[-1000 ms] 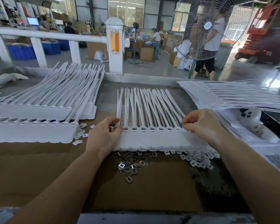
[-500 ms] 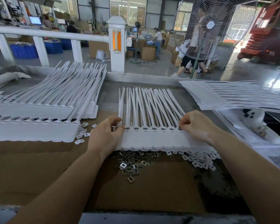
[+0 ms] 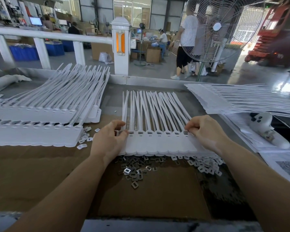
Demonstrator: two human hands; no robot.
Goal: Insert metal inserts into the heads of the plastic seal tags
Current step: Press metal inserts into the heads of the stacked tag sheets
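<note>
Nearest the camera, two bare forearms reach over a sheet of brown cardboard (image 3: 157,195) laid on the work surface (image 3: 206,104), where a loose heap of metal inserts (image 3: 134,171) lies just in front of a joined row of white plastic seal tags (image 3: 157,144). Beside the heap, to the right, small white plastic pieces (image 3: 206,166) are scattered partly under the row's scalloped edge. The left hand (image 3: 107,141) rests on the row's left end, its curled fingers and thumb pinching the head of the end tag. The right hand (image 3: 206,133) lies on the right end, fingertips bunched in a pinching grip at a tag head (image 3: 185,132); whether an insert sits between them cannot be made out. The heads between the hands show dark rectangular slots, and the tags' long straps (image 3: 151,108) fan away from the worker. Further left, two more stacks of seal tags (image 3: 40,118) lie overlapped, and another stack (image 3: 241,101) sits to the right above a white bottle (image 3: 266,129) lying on printed papers. Beyond the surface's edge stand a white railing (image 3: 50,35), a large pedestal fan (image 3: 216,27) and a person (image 3: 186,47) on the factory floor.
</note>
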